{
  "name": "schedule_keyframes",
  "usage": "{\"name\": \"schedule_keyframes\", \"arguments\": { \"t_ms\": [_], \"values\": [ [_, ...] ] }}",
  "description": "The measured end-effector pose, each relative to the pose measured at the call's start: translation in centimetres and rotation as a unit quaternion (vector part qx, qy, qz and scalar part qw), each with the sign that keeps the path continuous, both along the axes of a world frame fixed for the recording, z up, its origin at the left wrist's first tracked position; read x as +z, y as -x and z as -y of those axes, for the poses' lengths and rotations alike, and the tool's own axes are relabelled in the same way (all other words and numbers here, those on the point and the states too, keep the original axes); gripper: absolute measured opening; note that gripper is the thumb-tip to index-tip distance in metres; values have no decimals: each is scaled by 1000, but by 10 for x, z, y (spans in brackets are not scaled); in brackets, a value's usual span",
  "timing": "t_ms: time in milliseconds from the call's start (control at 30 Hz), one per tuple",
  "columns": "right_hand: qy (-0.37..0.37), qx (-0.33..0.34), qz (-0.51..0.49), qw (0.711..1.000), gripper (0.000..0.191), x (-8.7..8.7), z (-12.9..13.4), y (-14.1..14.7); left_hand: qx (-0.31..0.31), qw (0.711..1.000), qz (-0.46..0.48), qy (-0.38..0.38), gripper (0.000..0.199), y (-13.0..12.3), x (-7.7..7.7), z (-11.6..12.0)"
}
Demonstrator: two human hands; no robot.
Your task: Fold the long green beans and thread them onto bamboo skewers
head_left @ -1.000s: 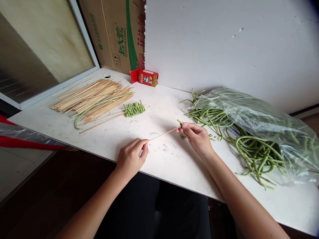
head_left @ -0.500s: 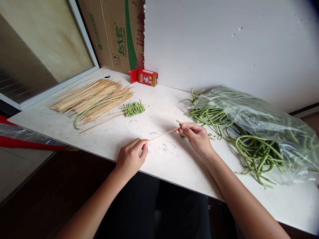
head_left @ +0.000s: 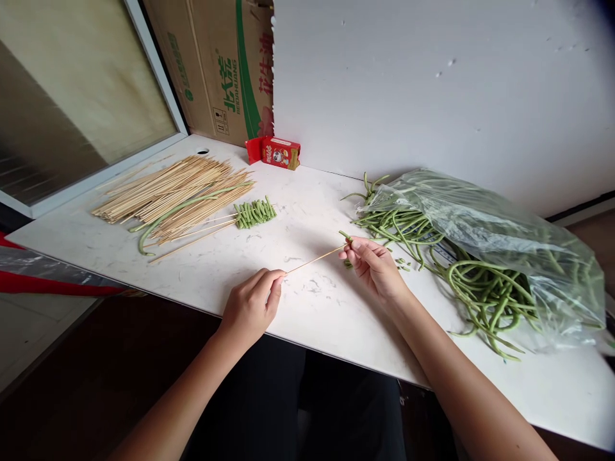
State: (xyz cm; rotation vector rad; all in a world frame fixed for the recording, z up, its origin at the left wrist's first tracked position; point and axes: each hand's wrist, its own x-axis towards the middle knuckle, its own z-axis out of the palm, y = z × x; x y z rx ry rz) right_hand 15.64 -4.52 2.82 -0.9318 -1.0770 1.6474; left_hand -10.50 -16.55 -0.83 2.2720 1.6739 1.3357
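Observation:
My left hand (head_left: 252, 301) is closed on the near end of a thin wooden skewer (head_left: 312, 260) above the table's front part. At the skewer's other end, my right hand (head_left: 377, 266) pinches a short green bean piece (head_left: 345, 236), which sits across the tip. Small cut bean pieces (head_left: 402, 264) lie beside and partly behind my right hand. To the left, skewered bean pieces (head_left: 255, 212) form a tight row near a big pile of bare skewers (head_left: 168, 192). One long bean (head_left: 166, 214) rests on that pile.
Long green beans (head_left: 500, 294) spill from a clear plastic bag (head_left: 490, 218) at the right. A red box (head_left: 281, 152) stands at the back by a cardboard carton (head_left: 221, 70). A white panel (head_left: 423, 83) rises behind the white table (head_left: 307, 320).
The view has shifted slightly. My right hand's fingers have changed their pose a little around the bean piece; my left hand still holds the skewer.

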Motion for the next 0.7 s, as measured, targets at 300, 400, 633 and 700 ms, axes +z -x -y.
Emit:
{"name": "schedule_keyframes", "arguments": {
  "t_ms": [300,400,633,700],
  "values": [
    [30,-13,-65,997,27,-2,5,6,-12,1000,7,-15,17,-2,-3,1],
    [36,-15,-71,997,26,-3,5,6,-20,1000,8,-10,17,-1,-3,1],
    [42,-8,-60,997,33,-7,3,3,-36,999,7,-1,18,1,-3,0],
    [38,-4,-56,998,33,-7,3,2,-38,999,7,2,18,2,-3,0]
  ]
}}
